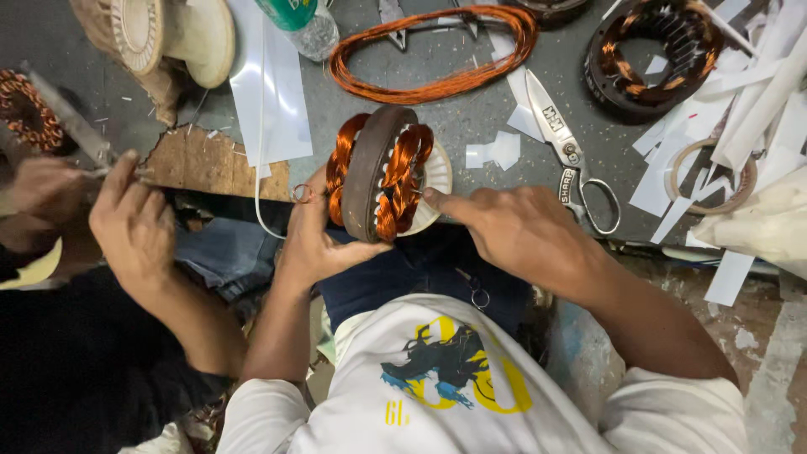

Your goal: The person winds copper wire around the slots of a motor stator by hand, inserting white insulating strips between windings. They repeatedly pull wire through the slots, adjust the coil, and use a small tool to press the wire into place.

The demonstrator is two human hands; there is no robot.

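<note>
Head view: stator (382,172) on edge, bore axis sideways.

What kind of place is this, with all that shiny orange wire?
Probably a workshop where electric motors get rewound. The left hand and right hand hold a motor stator wrapped in copper coils, with a loose copper wire loop, scissors and another stator on the bench.

Grey workbench (471,126): scissors (565,147), copper wire coil (433,50), paper strips (672,176).

White short-sleeved shirt with blue-and-yellow print, dark blue trousers, bare forearms
</note>
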